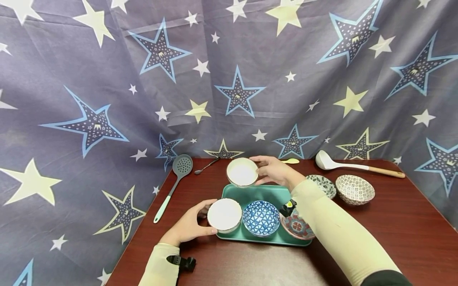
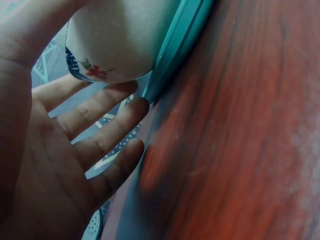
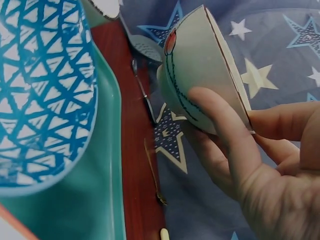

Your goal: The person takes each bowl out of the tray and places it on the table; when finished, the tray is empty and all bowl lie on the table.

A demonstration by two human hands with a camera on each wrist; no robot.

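With each hand (image 1: 187,226) (image 1: 273,171) gripping a white bowl (image 1: 224,215) (image 1: 242,172), keep both level over the tray's (image 1: 277,193) nine and twelve o'clock edges.

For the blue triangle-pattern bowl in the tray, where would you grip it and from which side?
Grip the blue bowl by its rim, from above. It sits upright and open in the teal tray, with the white bowl held by the left hand on one side and the red-patterned bowl on the other, so its sides look crowded. A thumb-inside rim pinch at the far edge probably fits best.
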